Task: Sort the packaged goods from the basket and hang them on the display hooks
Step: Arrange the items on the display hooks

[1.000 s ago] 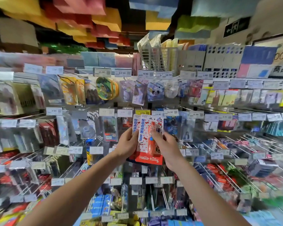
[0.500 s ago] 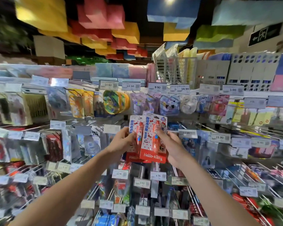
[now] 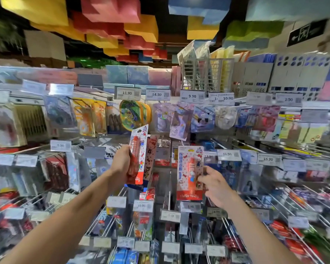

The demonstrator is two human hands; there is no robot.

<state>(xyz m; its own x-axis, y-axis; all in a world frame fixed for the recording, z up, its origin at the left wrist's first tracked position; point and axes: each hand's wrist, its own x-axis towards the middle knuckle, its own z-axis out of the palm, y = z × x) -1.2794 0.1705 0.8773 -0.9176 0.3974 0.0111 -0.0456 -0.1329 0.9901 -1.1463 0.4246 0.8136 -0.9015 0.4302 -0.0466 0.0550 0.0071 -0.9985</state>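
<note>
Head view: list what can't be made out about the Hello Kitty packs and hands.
Head view:
- Hello Kitty pack by the right hand: blur hides its hook; hung or not, unclear.
- Right hand: pinching or touching, blurred.
- Packs in the left hand: overlap hides their count.
- Basket: outside the frame.

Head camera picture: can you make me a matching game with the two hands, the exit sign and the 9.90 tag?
Things: 1 left hand; 2 right hand; 3 exit sign; 4 9.90 tag.
Matches: A high up, top right; B grips a tilted pack; C top row of tags; D touches the edge of the upright Hello Kitty pack.
Pairs: 1-B; 2-D; 3-A; 4-C.
</note>
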